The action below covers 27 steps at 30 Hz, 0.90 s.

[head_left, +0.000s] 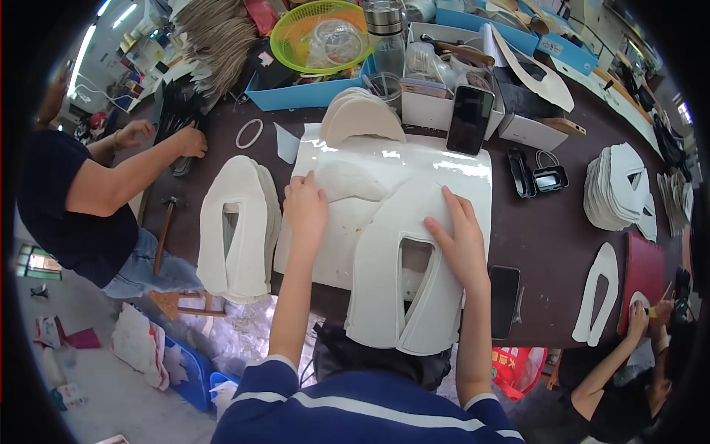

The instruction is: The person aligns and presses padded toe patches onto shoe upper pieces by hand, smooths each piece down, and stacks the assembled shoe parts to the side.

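On a glossy white board [296, 255] in front of me lie cream shoe-upper pieces. My right hand [464, 248] rests flat, thumb apart, on the right side of a large U-shaped upper piece [377, 274], whose lower end overhangs the table edge. My left hand [305, 207] lies on the board with fingers extended, at the left edge of a small curved toe piece [351, 181]. The far edge of that piece meets the upper's top; whether they overlap, I cannot tell. A stack of rounded toe pieces [362, 118] stands at the back of the board.
Left is a stack of U-shaped uppers [214, 222]; more stacked pieces [610, 189] lie right. Phones [470, 118], a black case [521, 174], a blue tray [277, 96] and a bottle [386, 44] surround the board. Co-workers sit or stand at both sides.
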Tool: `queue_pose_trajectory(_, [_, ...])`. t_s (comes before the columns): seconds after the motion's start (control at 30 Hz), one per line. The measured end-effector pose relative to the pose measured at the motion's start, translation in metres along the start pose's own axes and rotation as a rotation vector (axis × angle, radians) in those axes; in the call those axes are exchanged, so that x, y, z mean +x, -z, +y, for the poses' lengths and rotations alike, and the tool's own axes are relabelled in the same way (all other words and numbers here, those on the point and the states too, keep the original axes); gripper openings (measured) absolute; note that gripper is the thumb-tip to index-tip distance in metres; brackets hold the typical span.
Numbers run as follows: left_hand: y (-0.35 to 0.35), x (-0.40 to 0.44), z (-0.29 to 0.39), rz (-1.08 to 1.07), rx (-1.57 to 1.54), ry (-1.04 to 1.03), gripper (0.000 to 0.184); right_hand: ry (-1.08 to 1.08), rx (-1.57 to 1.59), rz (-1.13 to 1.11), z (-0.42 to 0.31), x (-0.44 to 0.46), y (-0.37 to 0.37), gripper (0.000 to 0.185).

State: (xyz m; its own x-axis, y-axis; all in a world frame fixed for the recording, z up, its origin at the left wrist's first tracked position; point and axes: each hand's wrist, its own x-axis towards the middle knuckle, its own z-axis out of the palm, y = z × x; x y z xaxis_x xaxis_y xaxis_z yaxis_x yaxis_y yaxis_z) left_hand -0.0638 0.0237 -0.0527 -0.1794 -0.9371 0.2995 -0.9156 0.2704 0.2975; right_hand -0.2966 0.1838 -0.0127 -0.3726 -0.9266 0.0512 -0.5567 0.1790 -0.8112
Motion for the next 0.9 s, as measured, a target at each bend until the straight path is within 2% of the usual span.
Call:
queue_pose_trajectory(0.17, [0.000, -0.003, 0.009, 0.094, -0.053, -0.039, 0.022, 0.007, -0.007, -0.003, -0.001, 0.001, 0.000, 0.060])
queue_pose_trajectory(0.27, [-0.007, 0.003, 0.000, -0.018, -0.165, -0.065, 0.013, -0.008, 0.003, -0.006, 0.000, 0.000, 0.000, 0.060])
queue_pose_trajectory(0.37, [-0.010, 0.006, -0.016, -0.051, -0.527, -0.075, 0.009, -0.002, -0.003, -0.006, -0.001, 0.002, 0.001, 0.061])
queue_pose_trajectory(0.47, [0.023, 0.017, -0.026, -0.374, -0.820, 0.135, 0.014, -0.042, -0.004, -0.023, -0.007, 0.002, 0.002, 0.063])
queue_pose_trajectory(0.5, [0.028, 0.020, -0.036, -0.418, -0.875, 0.148, 0.017, -0.064, -0.002, -0.030, -0.010, 0.003, 0.004, 0.065])
queue_pose_trajectory(0.6, [0.039, 0.028, -0.050, -0.517, -0.976, 0.185, 0.022, 0.133, -0.376, 0.124, -0.027, 0.009, 0.004, 0.070])
queue_pose_trajectory(0.67, [0.048, 0.024, -0.044, -0.562, -0.949, 0.216, 0.020, 0.331, -0.289, 0.029, -0.048, 0.028, 0.002, 0.073])
queue_pose_trajectory(0.7, [0.044, 0.021, -0.042, -0.557, -0.965, 0.158, 0.021, 0.428, -0.244, -0.018, -0.056, 0.039, -0.003, 0.074])
queue_pose_trajectory(0.77, [0.033, 0.018, -0.039, -0.538, -0.999, 0.039, 0.023, 0.510, -0.133, -0.110, -0.066, 0.060, -0.030, 0.061])
queue_pose_trajectory(0.8, [0.029, 0.017, -0.040, -0.561, -1.016, 0.052, 0.018, 0.552, -0.078, -0.157, -0.068, 0.070, -0.042, 0.055])
queue_pose_trajectory(0.87, [0.023, 0.015, -0.042, -0.607, -1.048, 0.082, 0.011, 0.483, -0.202, -0.340, -0.064, 0.094, -0.059, 0.038])
queue_pose_trajectory(0.9, [0.023, 0.012, -0.042, -0.558, -1.038, 0.070, 0.020, 0.447, -0.263, -0.431, -0.067, 0.099, -0.061, 0.031])
